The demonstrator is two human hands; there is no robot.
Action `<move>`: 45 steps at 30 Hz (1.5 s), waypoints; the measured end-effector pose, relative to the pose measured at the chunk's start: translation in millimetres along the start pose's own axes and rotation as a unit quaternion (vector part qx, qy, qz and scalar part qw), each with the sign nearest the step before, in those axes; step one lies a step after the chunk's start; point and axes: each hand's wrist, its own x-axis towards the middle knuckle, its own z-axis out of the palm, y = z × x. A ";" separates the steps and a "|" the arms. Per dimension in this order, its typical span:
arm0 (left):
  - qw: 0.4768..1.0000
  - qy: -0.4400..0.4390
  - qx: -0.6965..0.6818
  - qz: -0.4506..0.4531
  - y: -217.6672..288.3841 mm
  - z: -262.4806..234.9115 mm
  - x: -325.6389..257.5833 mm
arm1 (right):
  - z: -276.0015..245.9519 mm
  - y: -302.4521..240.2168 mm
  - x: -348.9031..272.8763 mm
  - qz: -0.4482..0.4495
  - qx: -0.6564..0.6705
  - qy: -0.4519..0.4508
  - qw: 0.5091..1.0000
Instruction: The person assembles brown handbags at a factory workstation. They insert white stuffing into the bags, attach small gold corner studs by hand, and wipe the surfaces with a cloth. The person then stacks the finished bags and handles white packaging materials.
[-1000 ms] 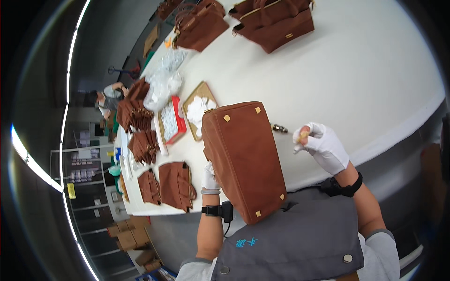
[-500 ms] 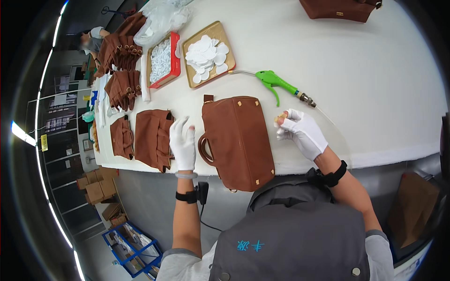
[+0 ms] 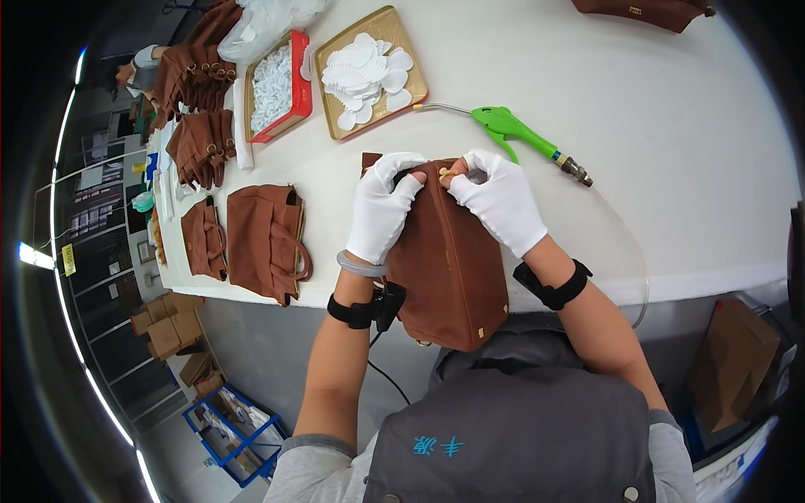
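Observation:
A brown handbag (image 3: 453,260) lies on its side at the table's near edge, its base with small gold metal feet facing up. My left hand (image 3: 384,205), in a white glove with a bare thumb tip, is closed on the far end of the bag, left of the central seam. Opposite it, my right hand (image 3: 496,201), gloved likewise, pinches the bag's far right corner. Something small and yellowish shows at the right thumb and fingertip; I cannot make out what it is. The fingers hide the far metal feet.
Beyond the bag lie a green air blow gun (image 3: 511,130) with its hose, a gold tray (image 3: 342,126) of white discs and a red box (image 3: 300,75) of small white pieces. Brown bags (image 3: 264,239) lie to the left, others stacked behind. Another person (image 3: 144,71) is at far left.
Both hands have moved from either side of the handbag onto its far end and closed there. The handbag has shifted slightly and tilted. The view has moved a little.

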 end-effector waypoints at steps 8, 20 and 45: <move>0.999 0.035 -0.016 -0.009 -5.9 3.8 0.0 | 8.4 20.1 5.0 -0.109 -0.071 0.069 0.989; 0.998 0.032 -0.045 -0.024 -1.2 3.8 -2.8 | 2.6 8.2 -8.4 -0.064 -0.003 0.053 0.997; 0.998 0.038 0.033 0.044 -6.3 4.4 -5.8 | 12.9 -0.9 -7.7 -0.067 -0.087 0.092 0.990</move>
